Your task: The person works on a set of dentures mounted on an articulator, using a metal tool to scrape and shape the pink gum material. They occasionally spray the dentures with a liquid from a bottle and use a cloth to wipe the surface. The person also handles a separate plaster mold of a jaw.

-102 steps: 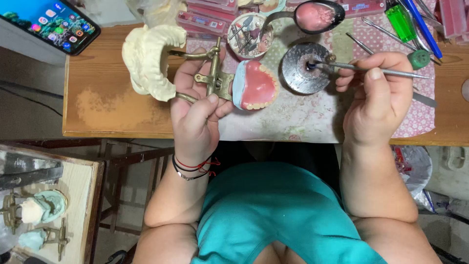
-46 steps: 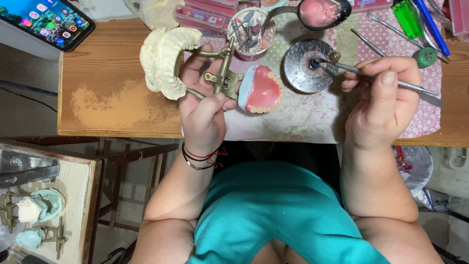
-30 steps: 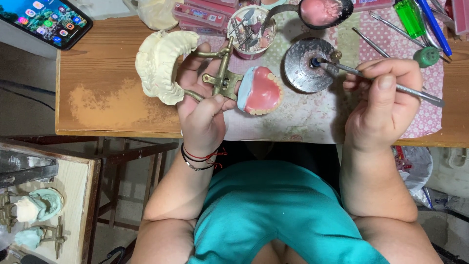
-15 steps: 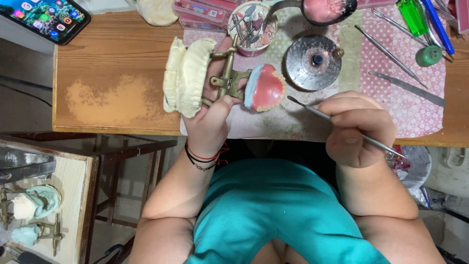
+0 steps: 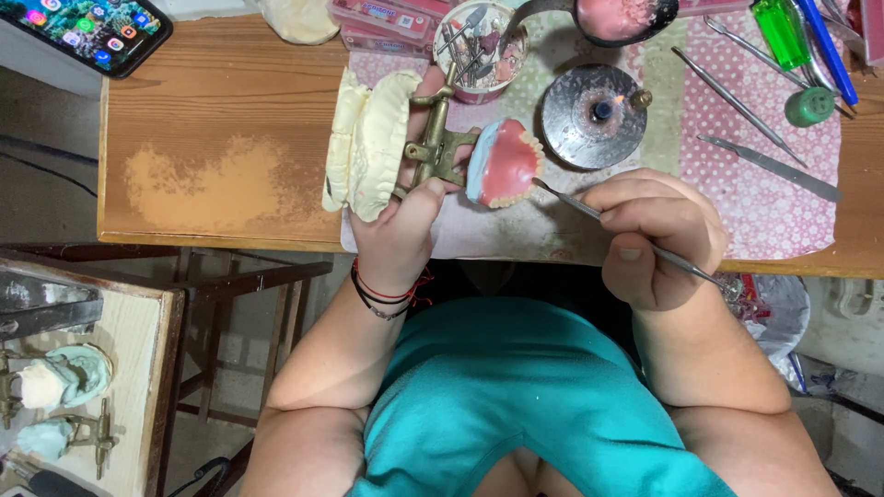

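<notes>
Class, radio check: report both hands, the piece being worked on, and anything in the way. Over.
Left hand grips brass articulator carrying plaster casts and pink wax denture. Right hand holds metal wax tool, tip at denture. Lit burner close behind.

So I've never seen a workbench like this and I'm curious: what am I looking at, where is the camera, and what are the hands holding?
There is one view, from a camera worn on the person's head, looking down at their own two bare hands over a wooden table.

The left hand grips a brass hinged frame that carries cream plaster casts on one side and a pink denture with a row of teeth on the other.

The right hand holds a thin metal tool, its tip at the edge of the denture.

On the table lie a small round burner with a tiny flame, a cup of small tools, more metal instruments on a dotted cloth, and a phone.
</notes>
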